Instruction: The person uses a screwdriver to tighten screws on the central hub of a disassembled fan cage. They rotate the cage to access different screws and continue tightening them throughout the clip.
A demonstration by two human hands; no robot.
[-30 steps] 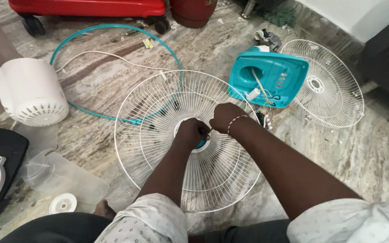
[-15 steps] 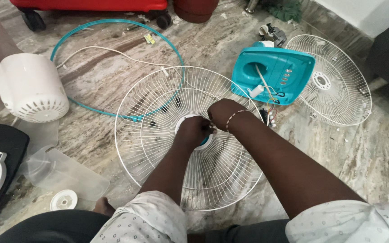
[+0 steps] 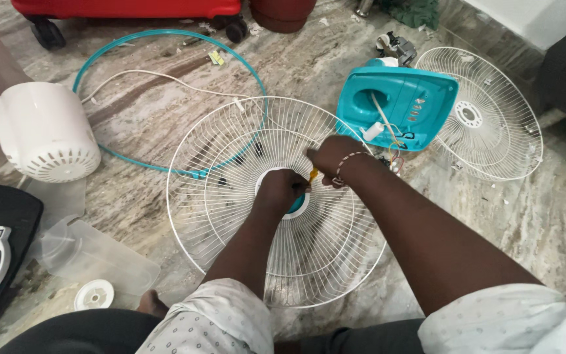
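A white wire fan grille (image 3: 230, 157) lies flat on the marble floor in front of me. My left hand (image 3: 282, 190) is curled over its round centre hub, where a bit of teal shows under the fingers. My right hand (image 3: 333, 159), with a bead bracelet on the wrist, is closed around a small tool with a yellow handle (image 3: 313, 174) that points down at the hub. Both hands meet at the grille's middle.
A second white grille (image 3: 492, 124) lies at the right beside a teal fan base (image 3: 397, 105) with loose wires. A teal ring (image 3: 165, 39) and white cord lie behind. A white motor cover (image 3: 44, 134) stands left, a clear plastic tub (image 3: 93, 255) and white cap (image 3: 94, 294) near my knee.
The camera has shifted slightly. My hands stay at the hub; the right hand has turned a little and the yellow tool handle now shows between the hands.
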